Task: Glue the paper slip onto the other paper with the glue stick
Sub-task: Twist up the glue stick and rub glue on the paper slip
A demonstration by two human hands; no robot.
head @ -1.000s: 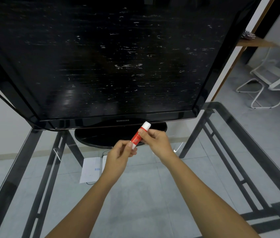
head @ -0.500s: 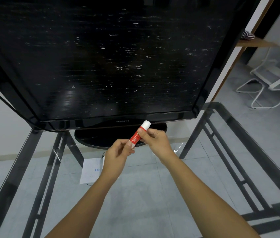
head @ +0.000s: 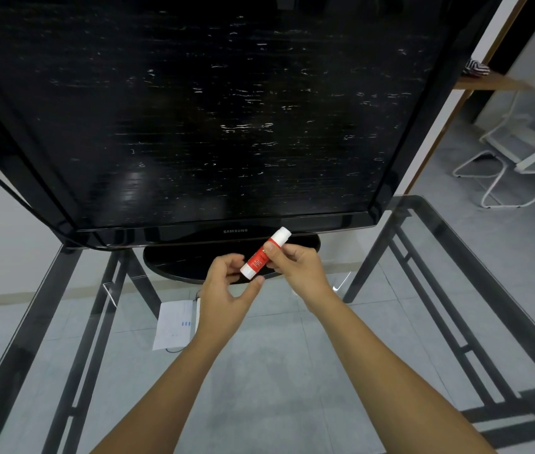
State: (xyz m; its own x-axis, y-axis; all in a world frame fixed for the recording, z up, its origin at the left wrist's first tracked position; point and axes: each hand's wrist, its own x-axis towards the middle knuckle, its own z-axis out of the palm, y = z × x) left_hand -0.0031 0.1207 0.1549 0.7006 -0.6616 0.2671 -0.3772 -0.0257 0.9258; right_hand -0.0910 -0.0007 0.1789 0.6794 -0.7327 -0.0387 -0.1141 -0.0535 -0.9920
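Observation:
A red glue stick (head: pixel 260 257) with white ends is held tilted above the glass table, its cap end pointing up and right. My right hand (head: pixel 300 268) grips it near the upper end, thumb across the barrel. My left hand (head: pixel 223 298) hovers at the stick's lower end, thumb and fingers spread apart around it without pinching it. A white paper (head: pixel 173 326) with small blue marks lies on the glass under my left wrist. A narrow strip (head: pixel 198 311) shows at its right edge, mostly hidden by the hand.
A large black television (head: pixel 194 109) on an oval stand (head: pixel 174 262) fills the back of the glass table (head: pixel 276 394). The table's dark metal frame (head: pixel 89 322) shows through the glass. White chairs (head: pixel 521 158) stand on the floor at far right.
My left hand has let go of the stick's lower end and spread its fingers. My right hand keeps its grip; the stick has barely moved.

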